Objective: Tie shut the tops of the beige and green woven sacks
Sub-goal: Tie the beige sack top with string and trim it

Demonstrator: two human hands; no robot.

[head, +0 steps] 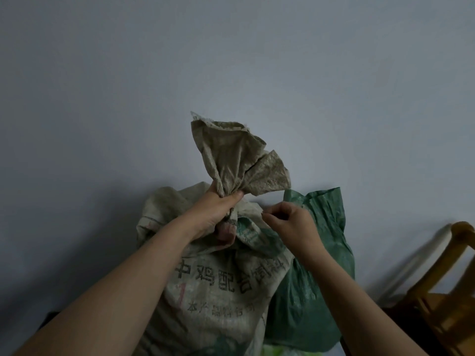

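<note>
A full beige woven sack with dark printed characters stands against the wall. Its top is gathered into a neck, and loose fabric fans out above. My left hand is clenched around that neck. Just to the right, my right hand hovers with thumb and forefinger pinched together; whether a thin string is between them I cannot tell. Behind and to the right of the beige sack leans a green woven sack, its top edge standing loose and open.
A plain pale wall fills the background right behind the sacks. A yellow wooden chair stands at the lower right, close to the green sack. A dark strip of floor shows at the lower left.
</note>
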